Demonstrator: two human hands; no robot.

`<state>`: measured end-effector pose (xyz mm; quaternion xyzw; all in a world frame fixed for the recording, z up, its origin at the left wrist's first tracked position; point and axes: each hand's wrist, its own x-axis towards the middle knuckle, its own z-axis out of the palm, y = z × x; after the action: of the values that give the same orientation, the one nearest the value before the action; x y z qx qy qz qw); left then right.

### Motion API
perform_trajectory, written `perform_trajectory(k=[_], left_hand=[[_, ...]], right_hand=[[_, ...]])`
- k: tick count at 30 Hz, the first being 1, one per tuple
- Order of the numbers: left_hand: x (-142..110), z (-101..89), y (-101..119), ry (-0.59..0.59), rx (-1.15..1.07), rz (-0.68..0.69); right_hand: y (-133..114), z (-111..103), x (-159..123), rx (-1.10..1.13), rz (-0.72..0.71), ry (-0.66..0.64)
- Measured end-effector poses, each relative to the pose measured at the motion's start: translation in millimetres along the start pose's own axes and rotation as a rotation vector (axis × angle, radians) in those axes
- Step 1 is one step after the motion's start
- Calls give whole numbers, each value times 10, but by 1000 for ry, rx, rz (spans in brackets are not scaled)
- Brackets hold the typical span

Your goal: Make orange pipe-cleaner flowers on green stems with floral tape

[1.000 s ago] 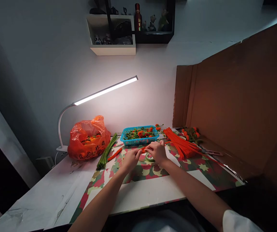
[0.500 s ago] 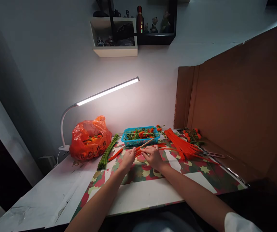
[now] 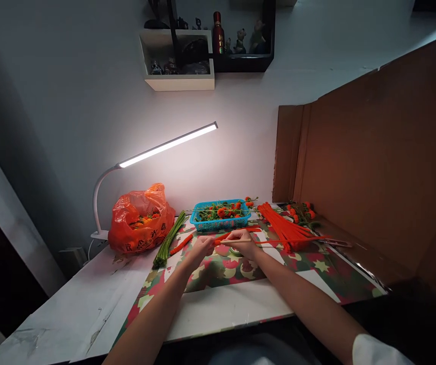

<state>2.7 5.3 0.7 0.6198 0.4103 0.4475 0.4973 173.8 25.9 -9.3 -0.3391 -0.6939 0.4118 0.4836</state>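
Observation:
My left hand (image 3: pixel 202 248) is closed, pinching an orange pipe cleaner coil (image 3: pixel 217 243) wrapped around a thin wooden stick (image 3: pixel 237 241). The stick points right, crossing in front of the fingers of my right hand (image 3: pixel 244 245). That hand is also closed, its fingertips beside the coil. From it a long orange pipe cleaner strand (image 3: pixel 279 242) runs right across the table; the exact grip is hidden. More orange pipe cleaners (image 3: pixel 255 229) lie just behind my right hand. A roll of green tape (image 3: pixel 234 252) shows partly beneath it. A finished-looking orange coil (image 3: pixel 181 244) lies left of my hands.
Behind my hands stands a blue basket (image 3: pixel 218 224) of orange flowers. An orange plastic bag (image 3: pixel 138 238), green stems (image 3: pixel 168 241) and a lamp (image 3: pixel 168 144) are at left. At right lie a pipe cleaner bundle (image 3: pixel 284 228), scissors (image 3: pixel 335 242) and a cardboard wall (image 3: pixel 362 167).
The wooden stick has swung from slanting up and away to lying nearly level across my right hand. My right hand has shifted slightly, and the long strand has moved with it.

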Motion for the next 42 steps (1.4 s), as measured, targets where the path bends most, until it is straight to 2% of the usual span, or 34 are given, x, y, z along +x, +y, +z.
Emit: perform_trajectory(k=[6, 11, 15, 18, 22, 26, 32, 38, 42], left_hand=[[7, -115, -42, -67, 412, 107], [-46, -114, -2, -114, 563, 186], [-72, -104, 16, -97, 614, 225], [-52, -102, -8, -74, 662, 207], [-11, -66, -36, 35, 732, 144], [19, 2, -51, 124, 719, 117], [65, 49, -143, 270, 662, 131], [99, 53, -213, 366, 415, 99], [116, 59, -237, 344, 193, 9]], right_hand=[[45, -72, 17, -192, -57, -32], [3, -94, -15, -393, -151, 22], [-20, -80, -45, -516, -198, 60], [-22, -58, -66, -626, -254, 118], [-44, -33, -93, -799, -376, 186], [-59, -25, -110, -899, -482, 239], [5, 28, -115, -888, -559, 219], [-18, 81, -135, -820, -558, 216], [-23, 81, -113, -644, -515, 193]])
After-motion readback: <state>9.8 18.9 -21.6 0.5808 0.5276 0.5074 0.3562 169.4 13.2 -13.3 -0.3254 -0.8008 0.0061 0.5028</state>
